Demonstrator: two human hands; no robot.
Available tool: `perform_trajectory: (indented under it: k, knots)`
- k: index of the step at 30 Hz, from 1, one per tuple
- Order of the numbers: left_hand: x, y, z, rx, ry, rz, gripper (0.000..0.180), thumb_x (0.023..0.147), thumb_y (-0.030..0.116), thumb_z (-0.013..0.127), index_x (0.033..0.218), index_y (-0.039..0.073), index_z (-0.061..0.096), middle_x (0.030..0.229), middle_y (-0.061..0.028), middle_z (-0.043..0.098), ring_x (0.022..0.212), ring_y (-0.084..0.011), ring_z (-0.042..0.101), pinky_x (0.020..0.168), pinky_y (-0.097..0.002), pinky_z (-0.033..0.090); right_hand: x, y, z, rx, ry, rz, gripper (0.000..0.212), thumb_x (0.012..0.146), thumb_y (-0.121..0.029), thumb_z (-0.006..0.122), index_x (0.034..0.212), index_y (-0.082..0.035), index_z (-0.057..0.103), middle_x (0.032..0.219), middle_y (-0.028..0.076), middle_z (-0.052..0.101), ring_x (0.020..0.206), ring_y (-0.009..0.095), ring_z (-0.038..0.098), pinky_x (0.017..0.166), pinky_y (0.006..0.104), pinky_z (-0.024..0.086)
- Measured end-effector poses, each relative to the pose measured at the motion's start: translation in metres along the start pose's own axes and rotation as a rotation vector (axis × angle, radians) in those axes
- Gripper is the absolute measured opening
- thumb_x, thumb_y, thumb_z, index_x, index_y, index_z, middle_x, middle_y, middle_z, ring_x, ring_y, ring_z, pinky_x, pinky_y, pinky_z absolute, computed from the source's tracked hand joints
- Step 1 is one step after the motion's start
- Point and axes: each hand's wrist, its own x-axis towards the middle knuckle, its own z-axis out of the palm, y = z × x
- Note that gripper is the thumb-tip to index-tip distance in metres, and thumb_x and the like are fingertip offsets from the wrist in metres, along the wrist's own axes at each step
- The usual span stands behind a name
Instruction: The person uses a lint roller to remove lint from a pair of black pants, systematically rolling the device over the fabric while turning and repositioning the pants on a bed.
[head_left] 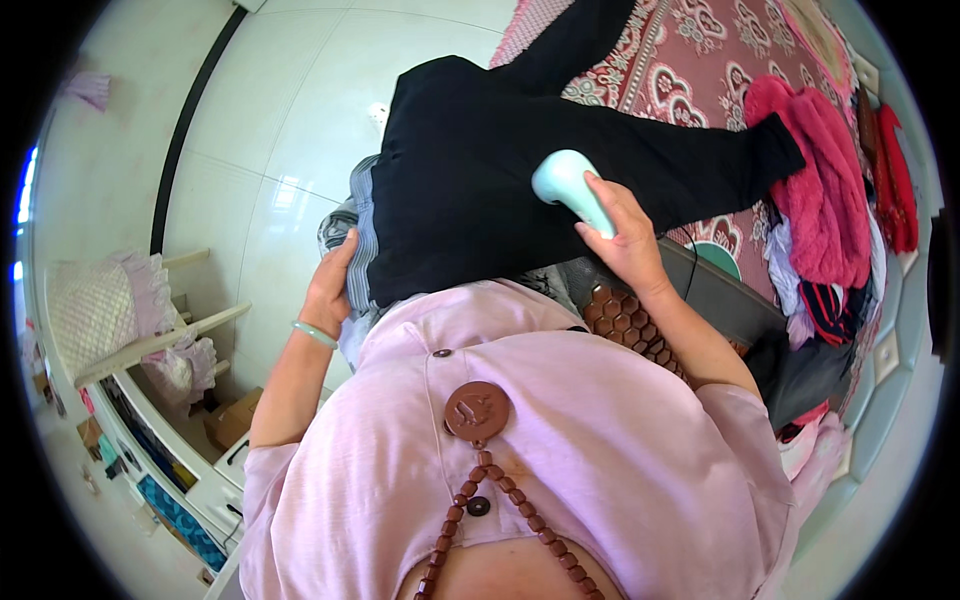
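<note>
A black garment [460,190] with two long legs or sleeves is spread in front of me, over my lap and onto the bed. My right hand [625,235] is closed around a pale green fabric shaver [575,190], its round head down at the black cloth. At the garment's left edge, a grey striped cloth [365,230] shows beneath it. My left hand [335,275] rests against that striped edge with its fingers stretched out, and part of it is hidden by the cloth. A pale green bangle circles my left wrist.
On the right, a bed with a red patterned cover [680,80] bears a pink fleecy cloth [815,180] and other clothes. A dark bag or case [720,295] and a brown cushioned mat [625,325] lie by my right arm. A chair [130,345] stands left on the tiled floor.
</note>
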Motion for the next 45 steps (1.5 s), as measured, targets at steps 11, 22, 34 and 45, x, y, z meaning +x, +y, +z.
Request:
perform_trajectory:
  k: [11, 22, 34, 45]
  knots:
    - [0.04, 0.014, 0.003, -0.242, -0.14, 0.035, 0.038, 0.101, 0.027, 0.068, 0.126, -0.001, 0.066, 0.117, -0.0143, 0.074, 0.104, -0.0264, 0.073, 0.092, -0.04, 0.061, -0.051, 0.105, -0.064, -0.451, 0.238, 0.325, 0.074, 0.083, -0.006, 0.077, 0.151, -0.013, 0.05, 0.127, 0.021, 0.064, 0.114, 0.039, 0.064, 0.097, 0.0446, 0.051]
    - [-0.035, 0.102, -0.04, -0.207, -0.17, 0.424, 0.034, 0.105, 0.025, 0.061, 0.132, 0.003, 0.065, 0.126, -0.0156, 0.071, 0.112, -0.0287, 0.071, 0.099, -0.0448, 0.059, -0.042, 0.063, -0.076, -0.14, 0.562, 0.459, 0.069, 0.086, -0.015, 0.077, 0.148, 0.0, 0.05, 0.146, 0.022, 0.057, 0.13, 0.032, 0.059, 0.11, 0.0381, 0.045]
    - [0.014, 0.053, -0.108, 0.062, 0.097, 0.297, 0.042, 0.104, 0.028, 0.064, 0.138, 0.006, 0.058, 0.133, -0.0131, 0.067, 0.115, -0.0262, 0.068, 0.099, -0.0402, 0.057, -0.01, 0.131, -0.06, -0.446, 0.332, 0.263, 0.073, 0.081, -0.011, 0.079, 0.149, -0.015, 0.052, 0.117, 0.02, 0.062, 0.11, 0.039, 0.063, 0.097, 0.0438, 0.051]
    - [0.038, 0.015, -0.121, 0.037, 0.12, 0.18, 0.039, 0.103, 0.03, 0.066, 0.135, 0.008, 0.061, 0.129, -0.0096, 0.07, 0.114, -0.0248, 0.069, 0.098, -0.0408, 0.058, 0.006, 0.219, -0.126, -0.645, 0.592, 0.734, 0.074, 0.083, -0.02, 0.079, 0.151, -0.021, 0.049, 0.105, 0.023, 0.064, 0.096, 0.045, 0.067, 0.082, 0.053, 0.054]
